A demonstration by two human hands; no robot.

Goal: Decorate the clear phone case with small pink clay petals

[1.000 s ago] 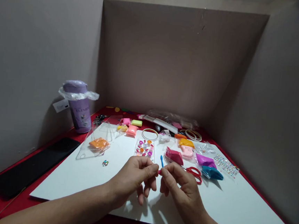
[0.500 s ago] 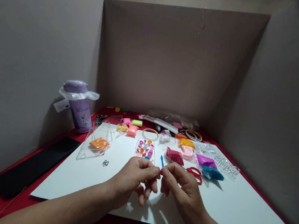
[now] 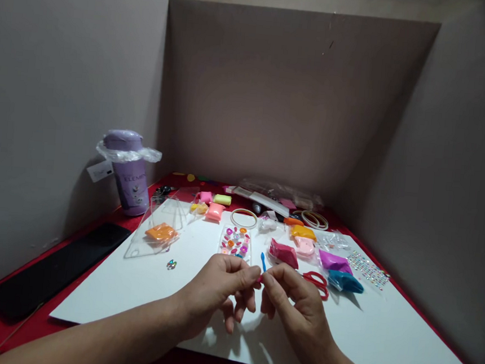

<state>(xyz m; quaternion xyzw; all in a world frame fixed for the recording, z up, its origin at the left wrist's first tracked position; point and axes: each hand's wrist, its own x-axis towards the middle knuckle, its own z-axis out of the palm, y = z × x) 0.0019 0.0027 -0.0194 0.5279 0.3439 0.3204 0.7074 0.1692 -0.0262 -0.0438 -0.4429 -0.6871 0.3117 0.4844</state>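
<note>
My left hand [image 3: 227,285] and my right hand [image 3: 289,299] meet fingertip to fingertip above the white board [image 3: 121,302]. Between both pinches is a tiny pinkish-red piece of clay [image 3: 260,279], mostly covered by the fingers. A blue modelling tool [image 3: 263,260] sticks up behind my right fingertips; whether it lies on the board or is held, I cannot tell. Just beyond my left hand lies a clear phone case [image 3: 250,245] dotted with small coloured rings and beads. Past my right hand are red-handled scissors [image 3: 316,282] and a packet of red clay [image 3: 284,253].
Purple [image 3: 334,262] and teal [image 3: 345,281] clay packets and a gem sheet [image 3: 368,269] lie right. An orange packet [image 3: 161,233] rests on a clear case at left. A purple tumbler [image 3: 130,180] and a black phone [image 3: 54,267] stand and lie on the red cloth. Walls enclose three sides.
Both hands stay in nearly the same place, still pinched together. The fingertips have shifted very slightly around the small piece.
</note>
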